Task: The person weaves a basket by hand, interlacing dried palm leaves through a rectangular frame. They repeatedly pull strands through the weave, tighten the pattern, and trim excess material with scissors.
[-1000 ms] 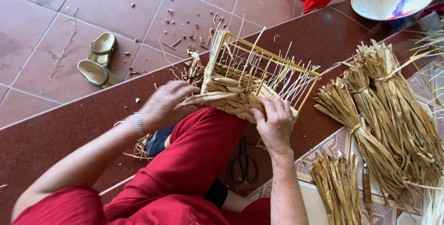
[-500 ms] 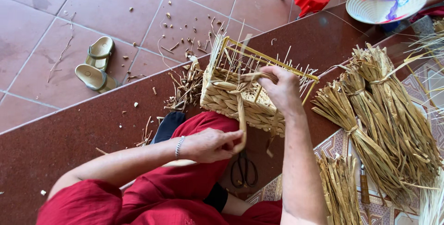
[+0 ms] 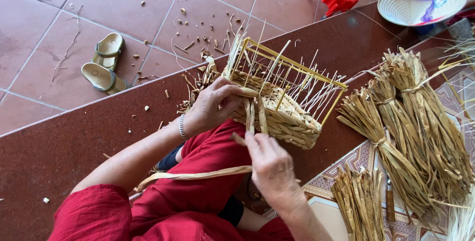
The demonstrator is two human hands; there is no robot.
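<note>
Shifting since a moment ago: left hand [image 3: 213, 107] now clamps the half-woven basket [image 3: 282, 107] rim, right hand [image 3: 269, 164] pinches the flat straw strand [image 3: 198, 175], pulling it taut—weave row advancing.

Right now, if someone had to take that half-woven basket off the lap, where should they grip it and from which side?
Probably the bare yellow frame rim of the basket, from the far, open side. There the rim bar is exposed and rigid; the woven lower wall is soft, loose straw ends stick up along it, and the left hand and right hand occupy the near side with the strip.
</note>
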